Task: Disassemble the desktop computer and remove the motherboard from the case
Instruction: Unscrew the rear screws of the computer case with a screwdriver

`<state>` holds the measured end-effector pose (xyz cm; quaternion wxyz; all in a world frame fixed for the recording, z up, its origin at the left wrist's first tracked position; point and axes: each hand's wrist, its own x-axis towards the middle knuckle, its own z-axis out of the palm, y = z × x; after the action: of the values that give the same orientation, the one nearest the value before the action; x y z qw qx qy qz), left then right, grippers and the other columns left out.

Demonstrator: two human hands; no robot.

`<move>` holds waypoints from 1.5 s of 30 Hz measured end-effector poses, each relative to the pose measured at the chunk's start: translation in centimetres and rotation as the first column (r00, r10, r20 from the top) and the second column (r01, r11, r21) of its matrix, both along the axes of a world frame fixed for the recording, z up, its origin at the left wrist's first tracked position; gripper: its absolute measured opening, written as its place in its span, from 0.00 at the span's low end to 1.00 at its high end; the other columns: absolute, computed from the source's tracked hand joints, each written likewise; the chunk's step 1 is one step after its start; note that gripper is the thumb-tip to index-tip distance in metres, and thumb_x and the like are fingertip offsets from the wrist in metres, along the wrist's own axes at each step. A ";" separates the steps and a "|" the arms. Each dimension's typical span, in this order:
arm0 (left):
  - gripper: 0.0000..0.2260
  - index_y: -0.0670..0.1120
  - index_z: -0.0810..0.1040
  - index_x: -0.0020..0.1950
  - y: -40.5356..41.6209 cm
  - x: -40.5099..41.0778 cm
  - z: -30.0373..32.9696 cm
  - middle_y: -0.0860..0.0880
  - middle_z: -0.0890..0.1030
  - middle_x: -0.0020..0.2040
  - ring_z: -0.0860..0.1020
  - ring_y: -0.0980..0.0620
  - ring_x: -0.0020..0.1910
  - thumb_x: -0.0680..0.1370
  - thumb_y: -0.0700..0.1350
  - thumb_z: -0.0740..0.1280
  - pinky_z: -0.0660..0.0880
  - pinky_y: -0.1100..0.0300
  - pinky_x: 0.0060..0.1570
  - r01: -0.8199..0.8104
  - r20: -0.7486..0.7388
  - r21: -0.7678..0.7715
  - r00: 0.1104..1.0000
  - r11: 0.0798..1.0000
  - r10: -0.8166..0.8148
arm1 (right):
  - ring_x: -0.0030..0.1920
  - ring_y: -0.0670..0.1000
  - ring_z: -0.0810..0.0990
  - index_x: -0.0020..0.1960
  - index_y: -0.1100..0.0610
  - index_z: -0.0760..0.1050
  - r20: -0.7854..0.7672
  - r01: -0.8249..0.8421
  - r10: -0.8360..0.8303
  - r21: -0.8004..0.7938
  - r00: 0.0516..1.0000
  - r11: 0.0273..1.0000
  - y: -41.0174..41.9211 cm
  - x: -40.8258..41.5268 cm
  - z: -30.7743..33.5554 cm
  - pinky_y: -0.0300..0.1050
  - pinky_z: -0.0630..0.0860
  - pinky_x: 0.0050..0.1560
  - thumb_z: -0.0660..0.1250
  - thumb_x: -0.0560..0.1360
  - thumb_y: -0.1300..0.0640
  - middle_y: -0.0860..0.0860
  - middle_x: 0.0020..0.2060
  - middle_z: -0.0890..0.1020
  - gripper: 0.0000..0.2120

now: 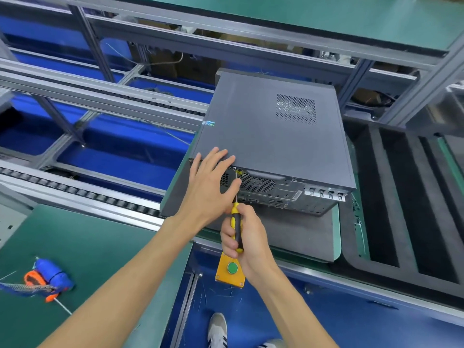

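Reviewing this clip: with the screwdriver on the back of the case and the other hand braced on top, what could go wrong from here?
1. The screwdriver, gripped by the right hand, has its tip at a rear-edge screw right beside the left hand; a slip could jab the thumb.
2. The computer case lies on a grey foam pad near the bench edge; hard pushing might shift it.
3. A freed screw could drop to the blue floor below.

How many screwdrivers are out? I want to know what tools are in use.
1. The yellow-and-black screwdriver is gripped in the right hand, its tip at the rear panel of the desktop computer case. Others may lie out of view.
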<state>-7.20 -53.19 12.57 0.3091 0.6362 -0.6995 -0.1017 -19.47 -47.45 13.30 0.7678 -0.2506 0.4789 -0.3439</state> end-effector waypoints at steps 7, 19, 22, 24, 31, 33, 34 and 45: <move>0.21 0.49 0.74 0.71 -0.3 0.4 -0.5 0.52 0.71 0.73 0.62 0.55 0.76 0.79 0.50 0.67 0.48 0.47 0.78 -0.011 -0.052 -0.057 0.999 0.998 0.008 | 0.22 0.47 0.61 0.43 0.56 0.69 0.014 0.013 -0.013 0.009 1.000 1.000 -0.4 0.3 -0.1 0.39 0.58 0.21 0.53 0.82 0.51 0.50 0.26 0.67 0.14; 0.21 0.50 0.75 0.70 -0.6 0.7 -1.1 0.54 0.71 0.72 0.63 0.56 0.75 0.78 0.51 0.70 0.48 0.50 0.78 -0.008 -0.066 -0.095 0.998 0.995 0.002 | 0.22 0.46 0.61 0.49 0.58 0.71 0.035 0.050 -0.050 0.013 0.998 0.999 -0.6 0.5 -0.3 0.38 0.58 0.20 0.54 0.82 0.53 0.50 0.26 0.67 0.12; 0.21 0.50 0.76 0.70 -0.5 0.7 -1.0 0.54 0.72 0.72 0.64 0.56 0.75 0.77 0.52 0.70 0.48 0.51 0.78 -0.011 -0.083 -0.095 0.997 0.995 0.003 | 0.22 0.47 0.61 0.48 0.58 0.71 0.032 0.061 -0.062 0.017 0.998 0.998 -0.6 0.5 -0.4 0.38 0.57 0.21 0.54 0.82 0.53 0.50 0.26 0.66 0.11; 0.21 0.50 0.76 0.69 -0.5 0.6 -0.9 0.54 0.72 0.71 0.64 0.56 0.74 0.77 0.52 0.71 0.48 0.50 0.78 -0.018 -0.099 -0.094 0.995 0.995 0.008 | 0.22 0.47 0.60 0.48 0.58 0.72 0.034 0.070 -0.070 0.012 0.997 0.997 -0.6 0.6 -0.4 0.38 0.56 0.21 0.55 0.81 0.53 0.50 0.26 0.66 0.11; 0.21 0.50 0.76 0.69 -0.5 0.5 -0.8 0.53 0.72 0.71 0.64 0.56 0.74 0.77 0.52 0.71 0.49 0.49 0.78 -0.023 -0.105 -0.079 0.994 0.997 0.015 | 0.22 0.47 0.60 0.47 0.58 0.73 0.059 0.101 -0.102 0.028 0.993 0.995 -0.5 0.8 -0.6 0.38 0.55 0.21 0.55 0.81 0.53 0.49 0.26 0.65 0.11; 0.21 0.50 0.77 0.69 -0.5 0.6 -0.8 0.54 0.73 0.71 0.64 0.56 0.74 0.77 0.52 0.71 0.50 0.49 0.77 -0.021 -0.101 -0.085 0.995 0.996 0.013 | 0.21 0.46 0.60 0.46 0.57 0.73 0.136 0.114 -0.120 0.053 0.983 0.992 -0.4 0.7 -0.6 0.37 0.56 0.19 0.56 0.80 0.53 0.50 0.26 0.65 0.11; 0.20 0.50 0.77 0.68 -0.6 0.6 -0.8 0.54 0.73 0.71 0.65 0.56 0.74 0.77 0.51 0.71 0.50 0.49 0.77 -0.023 -0.098 -0.088 0.995 0.996 0.014 | 0.21 0.46 0.60 0.45 0.57 0.73 0.187 0.115 -0.126 0.068 0.974 0.991 -0.5 0.7 -0.6 0.36 0.56 0.19 0.56 0.80 0.53 0.50 0.26 0.64 0.11; 0.19 0.51 0.79 0.66 -0.8 0.9 -0.4 0.56 0.74 0.69 0.65 0.60 0.72 0.76 0.52 0.72 0.50 0.54 0.76 -0.034 -0.146 -0.081 0.989 0.996 0.022 | 0.19 0.44 0.58 0.41 0.57 0.73 0.351 0.136 -0.161 0.093 0.922 0.986 -1.0 0.8 -0.4 0.36 0.56 0.16 0.55 0.81 0.54 0.49 0.26 0.62 0.14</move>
<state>-6.33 -53.98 12.21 0.3865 0.6235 -0.6700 -0.1141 -18.70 -48.42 12.94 0.8217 -0.1212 0.3601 -0.4247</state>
